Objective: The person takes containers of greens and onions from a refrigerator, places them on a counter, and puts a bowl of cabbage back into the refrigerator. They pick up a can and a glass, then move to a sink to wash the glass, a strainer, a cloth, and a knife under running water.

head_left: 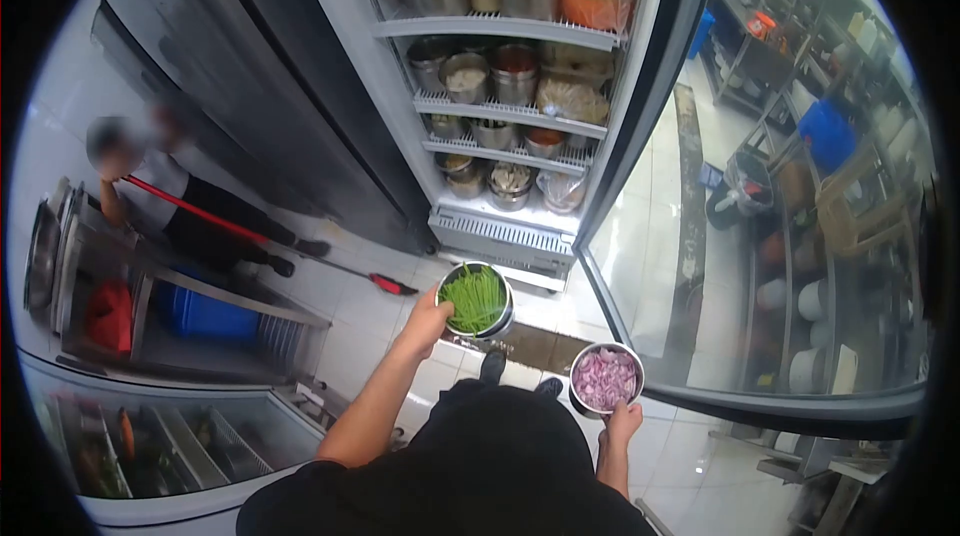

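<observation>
My left hand (429, 320) grips the rim of a round metal container of green beans (474, 300), cut long and thin like chives or beans. In my right hand (622, 422) is a metal container of chopped red onions (606, 379), held by its near edge. Both containers are upright, apart from each other, in front of my body. Ahead of them stands an upright fridge (500, 226) with its glass door (650, 336) swung out to the right. Its shelves carry several metal pots (466, 78) and bagged food (572, 101).
At the left a person (190, 186) stands with a red-handled broom (390, 284). A blue crate (205, 311) sits on a rack nearby. Below it is a glass-topped chiller (170, 436). Racks with pots and tubs (800, 306) show beyond the glass door.
</observation>
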The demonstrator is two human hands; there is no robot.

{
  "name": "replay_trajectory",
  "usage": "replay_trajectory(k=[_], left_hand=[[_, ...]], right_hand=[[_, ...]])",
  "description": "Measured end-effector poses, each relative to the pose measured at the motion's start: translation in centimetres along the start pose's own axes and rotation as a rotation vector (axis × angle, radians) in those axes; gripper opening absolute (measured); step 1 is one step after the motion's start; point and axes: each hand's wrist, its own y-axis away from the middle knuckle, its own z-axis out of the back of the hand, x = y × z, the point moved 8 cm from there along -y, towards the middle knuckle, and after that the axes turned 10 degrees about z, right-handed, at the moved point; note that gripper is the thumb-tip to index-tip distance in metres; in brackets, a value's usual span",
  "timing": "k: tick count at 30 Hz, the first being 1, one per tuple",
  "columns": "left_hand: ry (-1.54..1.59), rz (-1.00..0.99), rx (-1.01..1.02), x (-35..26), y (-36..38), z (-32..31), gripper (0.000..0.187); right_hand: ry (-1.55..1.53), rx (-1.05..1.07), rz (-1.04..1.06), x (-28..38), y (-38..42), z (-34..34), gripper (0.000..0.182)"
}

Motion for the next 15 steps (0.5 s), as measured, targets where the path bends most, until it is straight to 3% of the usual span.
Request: replay_trajectory(k=[6, 15], left_hand=[[0.071, 0.040, 0.004, 2.6, 1.7, 0.9, 0.052], [0.238, 0.046, -0.015, 4.1, 6.2, 1.3, 0.051]], right_hand=[[0.043, 0.033, -0.004, 1.6, 0.4, -1.3, 0.023], [0.227, 0.407, 0.189, 3.8, -1.0, -8.7, 0.026]])
